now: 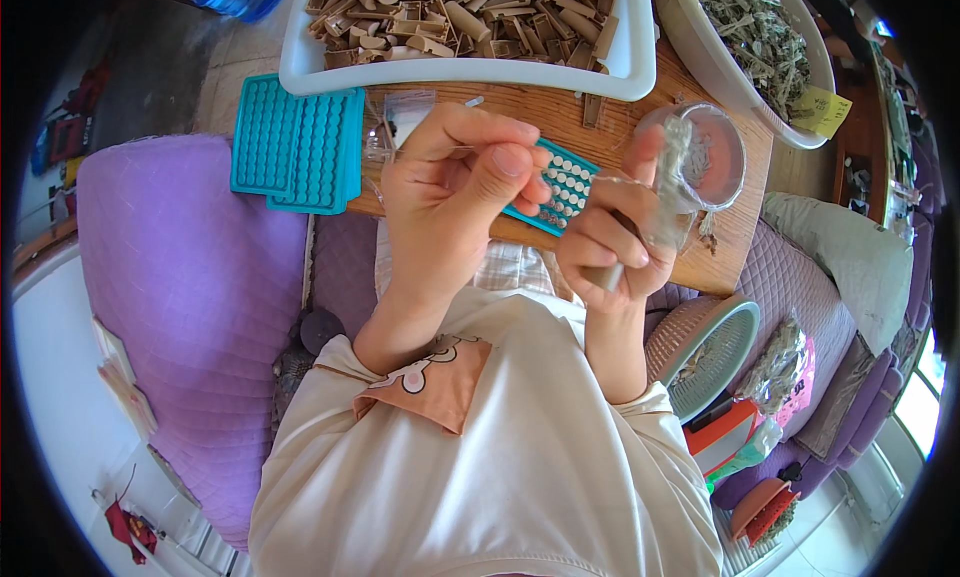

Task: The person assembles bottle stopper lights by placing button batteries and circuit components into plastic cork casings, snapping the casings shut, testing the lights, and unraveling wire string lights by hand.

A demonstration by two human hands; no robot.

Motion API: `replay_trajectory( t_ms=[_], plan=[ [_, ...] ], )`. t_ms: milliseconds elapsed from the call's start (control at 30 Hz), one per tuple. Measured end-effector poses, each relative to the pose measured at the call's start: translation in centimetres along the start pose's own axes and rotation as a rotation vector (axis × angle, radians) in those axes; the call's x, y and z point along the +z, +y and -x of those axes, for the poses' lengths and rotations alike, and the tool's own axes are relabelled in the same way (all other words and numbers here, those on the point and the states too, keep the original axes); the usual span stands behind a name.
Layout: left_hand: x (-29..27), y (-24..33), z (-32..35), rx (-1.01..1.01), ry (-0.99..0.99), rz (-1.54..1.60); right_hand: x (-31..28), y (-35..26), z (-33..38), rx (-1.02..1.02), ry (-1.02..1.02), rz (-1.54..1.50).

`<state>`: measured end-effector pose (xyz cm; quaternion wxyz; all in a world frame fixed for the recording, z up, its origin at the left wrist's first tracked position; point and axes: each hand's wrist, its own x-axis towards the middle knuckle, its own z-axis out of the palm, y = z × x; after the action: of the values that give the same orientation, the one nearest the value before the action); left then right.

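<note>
My left hand [450, 177] is raised in front of me, thumb and fingertips pinched together on what looks like a thin strand. Beside it on the right, my right hand [615, 232] curls its fingers around a grey, rod-like thing [604, 276] whose blurred, translucent upper part [672, 162] I cannot identify. Behind and between both hands lies a teal tray [522, 213] with rows of small round white pieces [570, 167] in its hollows. My left hand covers part of this tray.
A white bin [470, 77] of brown plastic parts stands across the wooden table [735, 232]. Stacked teal trays [297, 142] lie at the left. On the right are a round tub [735, 142], a large basin [810, 62] of wrapped pieces and, lower, a basket [735, 322].
</note>
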<state>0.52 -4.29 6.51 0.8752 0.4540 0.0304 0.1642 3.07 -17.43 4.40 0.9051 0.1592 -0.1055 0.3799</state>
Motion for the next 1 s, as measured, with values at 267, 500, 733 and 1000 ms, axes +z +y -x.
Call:
replay_trajectory(
  t_ms=[267, 500, 733, 1000],
  plan=[
    [-0.7, 0.0, 0.3, 0.063, -0.018, -0.070, 1.3, 0.1, -0.6, -0.277, 0.438, 0.658],
    [-1.8, -1.2, 1.2, 0.018, -0.120, -0.090, 1.2, 0.5, -1.1, -0.414, 0.502, 0.938],
    [-2.9, 0.1, 0.9, -0.266, -0.304, -0.251, 2.1, -0.5, -1.0, -0.505, 0.646, 1.335],
    [-3.1, 2.4, 0.9, -0.050, -0.194, -0.512, 2.8, -0.2, -0.7, -0.415, 0.499, 1.525]
  ],
)
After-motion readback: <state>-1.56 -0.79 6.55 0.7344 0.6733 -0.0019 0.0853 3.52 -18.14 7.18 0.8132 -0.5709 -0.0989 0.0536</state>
